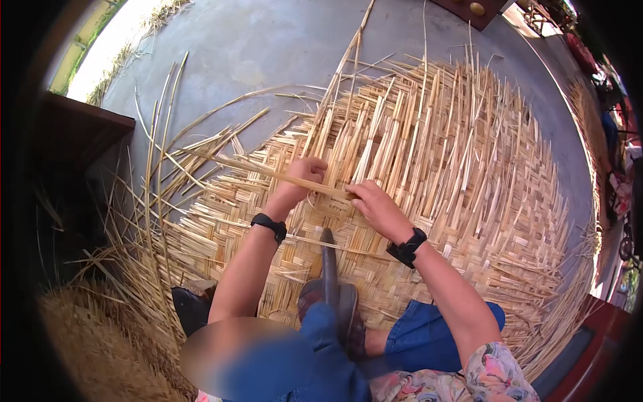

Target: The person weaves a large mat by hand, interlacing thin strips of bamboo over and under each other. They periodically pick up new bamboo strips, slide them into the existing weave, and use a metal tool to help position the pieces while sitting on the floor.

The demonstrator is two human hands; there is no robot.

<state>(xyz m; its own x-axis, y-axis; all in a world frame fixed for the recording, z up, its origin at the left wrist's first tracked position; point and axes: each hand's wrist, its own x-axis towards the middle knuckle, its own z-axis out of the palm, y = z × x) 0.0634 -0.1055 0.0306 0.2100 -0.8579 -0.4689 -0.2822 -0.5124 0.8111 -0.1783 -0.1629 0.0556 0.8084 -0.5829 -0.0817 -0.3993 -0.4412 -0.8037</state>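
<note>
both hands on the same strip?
Yes: the left hand and the right hand both grip one long bamboo strip lying across the woven mat.

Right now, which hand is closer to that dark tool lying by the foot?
Right. The right hand is just above and right of the dark tool; the left hand is farther up and left, holding the bamboo strip.

A woven mat [435, 174] lies on the concrete floor [268, 40], filling the centre toward three o'clock. Loose strips [161, 154] fan out at ten o'clock, and a tool [329, 264] rests on the mat at six o'clock.
</note>
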